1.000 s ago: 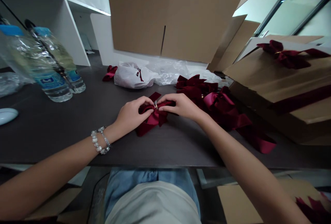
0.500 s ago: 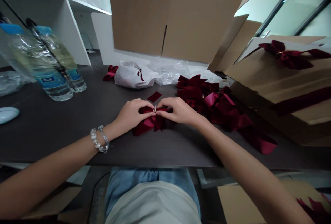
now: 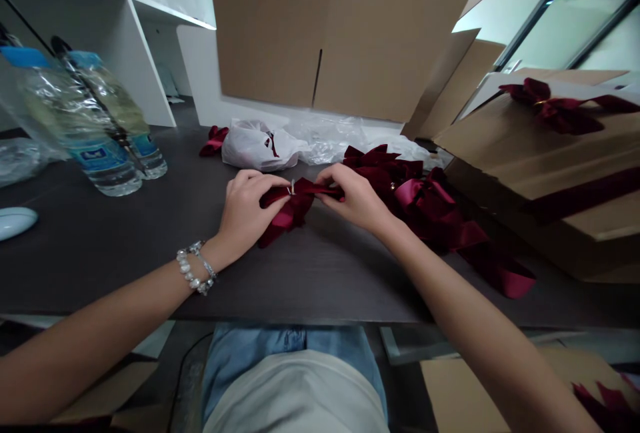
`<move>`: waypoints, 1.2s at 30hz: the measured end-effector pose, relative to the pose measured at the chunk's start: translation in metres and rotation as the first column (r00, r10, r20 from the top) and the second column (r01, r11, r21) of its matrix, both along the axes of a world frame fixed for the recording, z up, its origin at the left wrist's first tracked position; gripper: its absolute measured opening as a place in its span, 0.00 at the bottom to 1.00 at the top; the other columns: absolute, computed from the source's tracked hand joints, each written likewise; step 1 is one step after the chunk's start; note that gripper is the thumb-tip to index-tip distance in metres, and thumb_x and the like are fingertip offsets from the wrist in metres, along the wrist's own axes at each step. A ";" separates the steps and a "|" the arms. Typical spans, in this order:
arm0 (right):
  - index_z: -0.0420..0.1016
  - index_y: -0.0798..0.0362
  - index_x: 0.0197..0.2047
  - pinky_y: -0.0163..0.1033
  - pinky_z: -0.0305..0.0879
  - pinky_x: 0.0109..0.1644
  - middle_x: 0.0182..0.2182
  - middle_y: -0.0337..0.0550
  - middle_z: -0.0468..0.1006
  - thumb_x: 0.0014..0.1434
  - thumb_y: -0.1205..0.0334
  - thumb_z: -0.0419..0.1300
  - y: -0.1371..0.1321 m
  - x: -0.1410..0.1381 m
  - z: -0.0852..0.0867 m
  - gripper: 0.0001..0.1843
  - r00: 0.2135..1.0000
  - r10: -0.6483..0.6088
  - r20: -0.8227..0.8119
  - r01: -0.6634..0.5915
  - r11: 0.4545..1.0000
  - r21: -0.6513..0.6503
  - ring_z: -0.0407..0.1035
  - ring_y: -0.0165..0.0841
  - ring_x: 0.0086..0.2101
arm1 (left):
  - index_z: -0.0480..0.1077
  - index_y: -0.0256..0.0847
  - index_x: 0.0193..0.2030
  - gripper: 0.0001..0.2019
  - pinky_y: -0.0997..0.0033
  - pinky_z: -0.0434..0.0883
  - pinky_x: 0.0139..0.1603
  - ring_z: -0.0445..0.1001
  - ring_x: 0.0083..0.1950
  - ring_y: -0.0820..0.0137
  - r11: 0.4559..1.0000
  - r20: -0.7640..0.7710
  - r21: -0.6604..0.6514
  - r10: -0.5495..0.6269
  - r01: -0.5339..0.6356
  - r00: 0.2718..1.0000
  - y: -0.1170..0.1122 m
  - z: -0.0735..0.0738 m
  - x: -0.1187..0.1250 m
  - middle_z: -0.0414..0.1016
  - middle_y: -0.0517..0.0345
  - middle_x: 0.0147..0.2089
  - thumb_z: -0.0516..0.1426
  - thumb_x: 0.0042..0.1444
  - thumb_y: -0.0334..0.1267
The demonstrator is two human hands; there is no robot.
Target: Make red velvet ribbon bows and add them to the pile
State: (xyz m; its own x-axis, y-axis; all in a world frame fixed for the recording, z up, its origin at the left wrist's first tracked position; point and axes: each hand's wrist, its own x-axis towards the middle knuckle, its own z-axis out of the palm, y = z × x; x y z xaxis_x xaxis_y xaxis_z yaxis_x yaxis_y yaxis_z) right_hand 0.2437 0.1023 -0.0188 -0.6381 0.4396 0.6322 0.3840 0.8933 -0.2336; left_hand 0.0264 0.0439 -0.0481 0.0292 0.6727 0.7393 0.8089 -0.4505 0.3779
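A dark red ribbon bow (image 3: 293, 209) is held between both hands, just above the dark table (image 3: 125, 246). My left hand (image 3: 245, 209) pinches its left loop, a bead bracelet on that wrist. My right hand (image 3: 353, 196) pinches its right side. A small silvery tie shows at the bow's middle, between my fingertips. The bow's tails hang down to the left, toward the tabletop.
A pile of finished red bows (image 3: 425, 209) lies right of my hands. A brown box with a red bow (image 3: 540, 146) stands at the right. Two water bottles (image 3: 100, 126) stand at the left. A white plastic bag (image 3: 257, 146) and cardboard (image 3: 340, 33) are behind.
Both hands have lifted the bow and carried it a little farther from me. The small red ribbon scrap seen behind the hands is now hidden.
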 end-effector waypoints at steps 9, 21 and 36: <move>0.64 0.52 0.40 0.42 0.67 0.40 0.39 0.46 0.70 0.57 0.71 0.54 -0.015 -0.009 0.000 0.08 0.941 -0.287 -0.179 0.324 0.916 0.236 0.66 0.36 0.38 | 0.64 0.40 0.45 0.16 0.71 0.67 0.42 0.66 0.38 0.75 0.989 0.447 0.082 0.077 -0.126 0.891 0.004 -0.007 0.000 0.68 0.56 0.43 0.61 0.49 0.29; 0.65 0.53 0.43 0.40 0.67 0.39 0.43 0.50 0.71 0.57 0.72 0.54 -0.014 -0.009 -0.003 0.10 0.957 -0.254 -0.141 0.288 0.893 0.347 0.68 0.38 0.43 | 0.75 0.36 0.44 0.21 0.78 0.67 0.25 0.73 0.27 0.76 0.671 0.522 -0.469 -0.315 0.575 0.793 -0.013 -0.003 0.018 0.81 0.51 0.39 0.50 0.62 0.50; 0.72 0.54 0.47 0.41 0.65 0.47 0.45 0.48 0.77 0.66 0.50 0.53 -0.034 -0.023 0.001 0.18 0.944 0.113 0.309 -0.223 0.910 0.348 0.70 0.38 0.44 | 0.74 0.36 0.33 0.15 0.78 0.64 0.34 0.67 0.35 0.76 0.837 0.771 -0.262 -0.118 0.481 0.625 0.000 -0.001 0.012 0.73 0.59 0.32 0.62 0.51 0.49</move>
